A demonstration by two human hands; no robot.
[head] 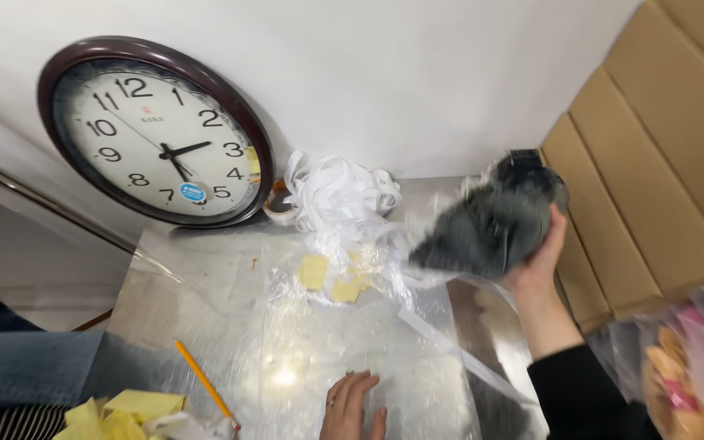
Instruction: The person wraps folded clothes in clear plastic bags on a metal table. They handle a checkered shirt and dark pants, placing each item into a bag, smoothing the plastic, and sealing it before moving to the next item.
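Above table, right hand (541,259) raised gripping bundle (490,220).

Motion-blurred dark bundle (490,220), perhaps cloth, in right hand (535,265); left hand (352,403) edge-cropped.

A plain white wall (417,73) fills the far side of the scene, evenly lit and bare. Leaning against it on the far left stands a round wall clock (155,130) with a dark brown rim and a white face, tilted back so its top rests on the wall. Below runs a metal table (205,269), its top shiny and catching a bright spot of light near the middle. On the right, flat brown cardboard boxes (653,163) stand stacked on edge, side by side, rising past the table. At the far left, beyond the table edge, a pale floor (34,269) shows.
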